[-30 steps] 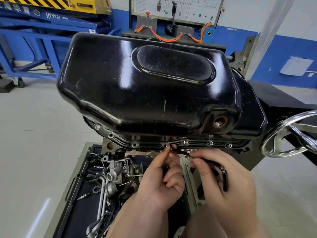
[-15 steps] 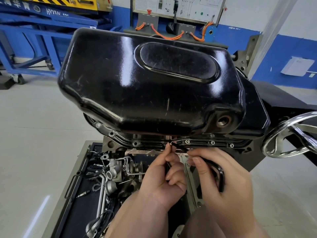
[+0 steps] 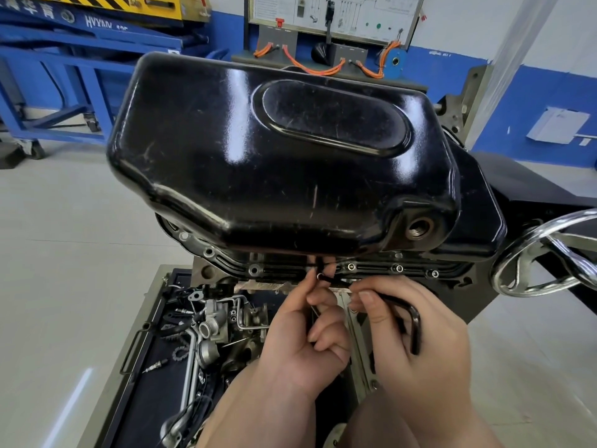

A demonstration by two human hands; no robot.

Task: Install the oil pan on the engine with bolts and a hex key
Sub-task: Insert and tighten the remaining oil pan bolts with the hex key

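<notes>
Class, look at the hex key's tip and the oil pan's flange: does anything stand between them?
Nothing visible does. The hex key, held by the right hand, has its tip just below the oil pan's flange. The left hand pinches at that tip with its fingertips, not visibly across its path.

The hex key (image 3: 415,328), in the right hand (image 3: 429,360), has edged slightly up toward the oil pan (image 3: 258,156) flange.
</notes>
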